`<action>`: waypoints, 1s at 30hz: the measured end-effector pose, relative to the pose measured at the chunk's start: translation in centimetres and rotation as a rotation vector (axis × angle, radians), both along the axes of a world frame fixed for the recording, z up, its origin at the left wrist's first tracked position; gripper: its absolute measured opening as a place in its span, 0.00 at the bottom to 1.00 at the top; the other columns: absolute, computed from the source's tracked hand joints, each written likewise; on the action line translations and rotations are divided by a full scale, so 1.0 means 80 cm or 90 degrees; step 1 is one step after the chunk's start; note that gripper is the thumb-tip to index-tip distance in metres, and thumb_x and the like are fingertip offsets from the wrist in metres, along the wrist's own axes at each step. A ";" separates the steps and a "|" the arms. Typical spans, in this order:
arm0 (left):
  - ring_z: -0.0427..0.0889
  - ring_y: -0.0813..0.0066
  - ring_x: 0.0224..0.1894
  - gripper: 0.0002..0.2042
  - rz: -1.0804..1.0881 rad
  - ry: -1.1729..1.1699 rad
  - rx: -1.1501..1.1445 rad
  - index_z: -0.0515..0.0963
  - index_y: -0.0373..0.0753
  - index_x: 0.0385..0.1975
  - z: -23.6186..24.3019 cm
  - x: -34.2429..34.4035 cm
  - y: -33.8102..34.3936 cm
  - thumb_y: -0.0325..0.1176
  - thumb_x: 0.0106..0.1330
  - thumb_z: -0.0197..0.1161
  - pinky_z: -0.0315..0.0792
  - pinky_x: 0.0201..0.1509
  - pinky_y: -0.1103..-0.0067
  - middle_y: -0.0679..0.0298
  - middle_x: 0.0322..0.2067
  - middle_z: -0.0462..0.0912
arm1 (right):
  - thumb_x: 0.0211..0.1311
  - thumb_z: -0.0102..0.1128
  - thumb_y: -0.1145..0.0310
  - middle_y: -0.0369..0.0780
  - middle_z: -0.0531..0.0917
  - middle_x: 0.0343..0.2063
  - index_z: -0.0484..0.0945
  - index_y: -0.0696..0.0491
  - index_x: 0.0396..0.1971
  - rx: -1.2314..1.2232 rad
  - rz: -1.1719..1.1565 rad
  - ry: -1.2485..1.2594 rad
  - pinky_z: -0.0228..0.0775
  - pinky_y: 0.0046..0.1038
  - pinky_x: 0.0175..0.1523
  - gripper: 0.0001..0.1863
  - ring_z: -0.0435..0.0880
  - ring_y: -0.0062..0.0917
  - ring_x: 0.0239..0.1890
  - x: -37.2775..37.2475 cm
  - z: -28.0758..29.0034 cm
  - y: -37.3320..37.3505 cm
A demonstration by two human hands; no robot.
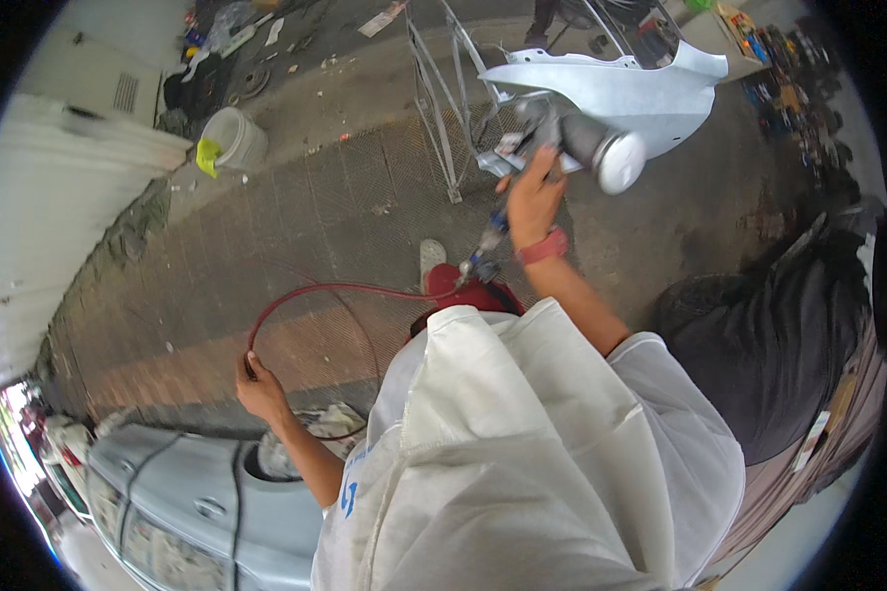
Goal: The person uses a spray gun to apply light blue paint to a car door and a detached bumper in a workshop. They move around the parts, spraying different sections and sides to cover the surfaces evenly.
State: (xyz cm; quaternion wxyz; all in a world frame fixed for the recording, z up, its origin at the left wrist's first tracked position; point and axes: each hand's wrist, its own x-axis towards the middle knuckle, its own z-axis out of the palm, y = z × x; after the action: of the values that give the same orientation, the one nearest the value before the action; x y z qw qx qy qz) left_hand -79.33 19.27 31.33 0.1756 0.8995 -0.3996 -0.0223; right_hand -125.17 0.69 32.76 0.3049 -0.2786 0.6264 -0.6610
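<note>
My right hand (534, 202), with a red band at the wrist, grips a spray gun (550, 128) that has a dark cup with a white lid (621, 163). The gun is held out in front of a light silver car body panel (650, 89), which stands on a metal frame (443, 138). Fittings (486, 248) under the gun join it to a red air hose (325, 288). My left hand (258, 389), down at the left, is closed round that hose, which loops across below the gun.
A white bucket (241, 143) with a yellow cloth sits by the left wall (39, 227). A silver car body (177, 502) with masked parts is at lower left. Dark draped sheeting (759, 355) lies at right, and assorted clutter (788, 89) lines the upper right.
</note>
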 end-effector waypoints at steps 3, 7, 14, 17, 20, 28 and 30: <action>0.89 0.47 0.41 0.17 -0.032 -0.023 -0.019 0.87 0.40 0.46 -0.021 0.047 -0.059 0.47 0.73 0.62 0.78 0.42 0.61 0.49 0.39 0.89 | 0.80 0.50 0.50 0.41 0.81 0.30 0.77 0.62 0.51 0.000 -0.015 -0.059 0.72 0.26 0.24 0.26 0.77 0.23 0.18 0.065 -0.046 -0.008; 0.89 0.47 0.40 0.18 -0.115 -0.035 0.087 0.87 0.37 0.46 -0.039 0.106 -0.119 0.46 0.73 0.63 0.79 0.41 0.61 0.50 0.38 0.90 | 0.79 0.52 0.50 0.40 0.80 0.28 0.74 0.61 0.61 0.043 -0.009 -0.064 0.72 0.27 0.25 0.28 0.78 0.22 0.18 0.100 -0.060 -0.015; 0.89 0.54 0.34 0.17 -0.298 0.062 0.063 0.86 0.34 0.43 -0.116 0.197 -0.224 0.45 0.74 0.64 0.78 0.39 0.64 0.50 0.33 0.89 | 0.80 0.49 0.48 0.41 0.80 0.28 0.77 0.64 0.43 0.093 -0.339 0.038 0.71 0.28 0.23 0.28 0.79 0.25 0.17 0.065 -0.026 -0.055; 0.88 0.60 0.31 0.17 -0.384 0.122 0.139 0.86 0.33 0.43 -0.115 0.249 -0.268 0.43 0.74 0.64 0.77 0.37 0.67 0.50 0.31 0.88 | 0.80 0.46 0.47 0.43 0.82 0.22 0.79 0.65 0.39 0.150 -0.406 0.125 0.72 0.29 0.23 0.31 0.82 0.29 0.17 0.040 -0.005 -0.061; 0.87 0.62 0.29 0.17 -0.469 0.180 0.222 0.86 0.33 0.45 -0.095 0.273 -0.316 0.43 0.75 0.64 0.77 0.35 0.69 0.50 0.31 0.88 | 0.80 0.44 0.47 0.48 0.85 0.22 0.82 0.66 0.42 0.199 -0.454 0.215 0.75 0.31 0.24 0.32 0.86 0.33 0.19 0.011 0.018 -0.077; 0.89 0.54 0.34 0.17 -0.798 0.339 0.287 0.86 0.39 0.50 0.005 0.261 -0.404 0.46 0.73 0.65 0.79 0.40 0.68 0.49 0.34 0.89 | 0.75 0.49 0.41 0.50 0.85 0.20 0.84 0.68 0.33 0.553 -0.167 0.549 0.79 0.39 0.26 0.38 0.87 0.37 0.19 0.001 0.112 -0.110; 0.89 0.57 0.35 0.18 -0.852 0.419 0.318 0.86 0.38 0.51 0.013 0.239 -0.420 0.46 0.73 0.65 0.78 0.44 0.68 0.51 0.35 0.90 | 0.75 0.50 0.40 0.49 0.84 0.19 0.84 0.67 0.31 0.601 -0.130 0.486 0.79 0.39 0.26 0.39 0.87 0.36 0.19 0.030 0.114 -0.115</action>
State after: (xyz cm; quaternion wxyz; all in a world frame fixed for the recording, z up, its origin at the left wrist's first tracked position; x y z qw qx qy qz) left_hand -60.24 -14.35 32.39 0.0266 0.4274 -0.7670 -0.4779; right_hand -122.80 -8.53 41.87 0.0846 -0.2688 0.9401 -0.1918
